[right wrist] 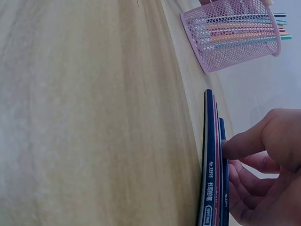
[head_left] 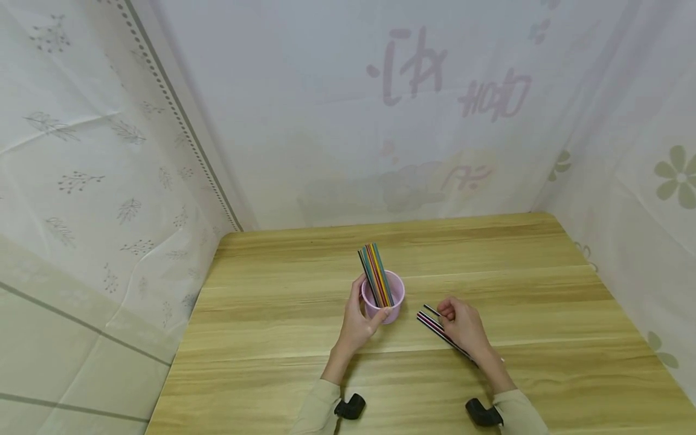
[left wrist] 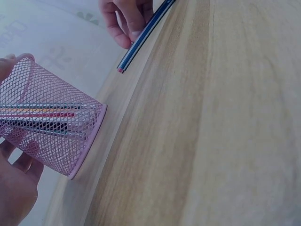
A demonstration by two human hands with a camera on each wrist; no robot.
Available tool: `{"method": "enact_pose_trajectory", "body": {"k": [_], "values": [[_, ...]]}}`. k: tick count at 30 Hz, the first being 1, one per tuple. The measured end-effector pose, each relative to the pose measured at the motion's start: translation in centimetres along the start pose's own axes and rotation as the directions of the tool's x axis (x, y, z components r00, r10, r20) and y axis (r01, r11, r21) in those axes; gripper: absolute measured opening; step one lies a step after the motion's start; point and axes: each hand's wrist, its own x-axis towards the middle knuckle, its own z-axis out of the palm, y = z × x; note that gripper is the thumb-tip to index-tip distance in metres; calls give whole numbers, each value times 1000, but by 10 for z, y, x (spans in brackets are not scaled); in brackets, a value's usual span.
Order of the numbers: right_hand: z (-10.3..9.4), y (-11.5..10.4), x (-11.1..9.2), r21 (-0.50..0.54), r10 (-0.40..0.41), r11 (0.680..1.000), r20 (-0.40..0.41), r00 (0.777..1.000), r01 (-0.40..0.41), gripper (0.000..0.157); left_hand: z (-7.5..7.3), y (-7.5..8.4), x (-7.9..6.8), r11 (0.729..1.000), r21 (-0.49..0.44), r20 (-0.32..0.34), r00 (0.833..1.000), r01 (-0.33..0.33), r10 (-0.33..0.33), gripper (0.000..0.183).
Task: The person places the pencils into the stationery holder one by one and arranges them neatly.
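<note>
Sleeves [head_left: 523,412], pencils [right wrist: 210,155], grained table [head_left: 272,326], printed drapes [head_left: 304,139]

In front of you is a table with a yellow-brown, wood-grained top [head_left: 234,380] and rounded far corners. Beyond it you face a pale, creased hanging sheet [head_left: 304,133] with faint mauve lettering [head_left: 421,66]. To your left, a whitish sheet [head_left: 92,154] carries grey leafy sprigs [head_left: 128,210]; to your right, another pale sheet [head_left: 620,199] bears olive-green flowers [head_left: 677,158].
</note>
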Motion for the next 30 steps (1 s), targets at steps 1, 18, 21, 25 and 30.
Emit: {"method": "enact_pose_trajectory", "body": {"k": [1,18,21,25,30], "values": [[0,0,0,-11,-1,1000,4,1000,1,12,0,0,0,1000,1,1,1000,-3,3,85],[-19,-30,28,-14,-159,987,-124,979,159,16,1,1,1,1000,-9,-5,1000,-14,14,87],[-24,-36,33,-4,-194,980,-173,966,197,18,1,2,2,1000,-10,-6,1000,-8,8,87],[-31,-47,40,6,-223,973,-219,950,230,18,1,2,2,1000,-15,-9,1000,-10,10,86],[-41,-63,45,51,-216,971,-225,950,233,18,1,0,2,1000,-7,-10,1000,-25,25,85]]}}
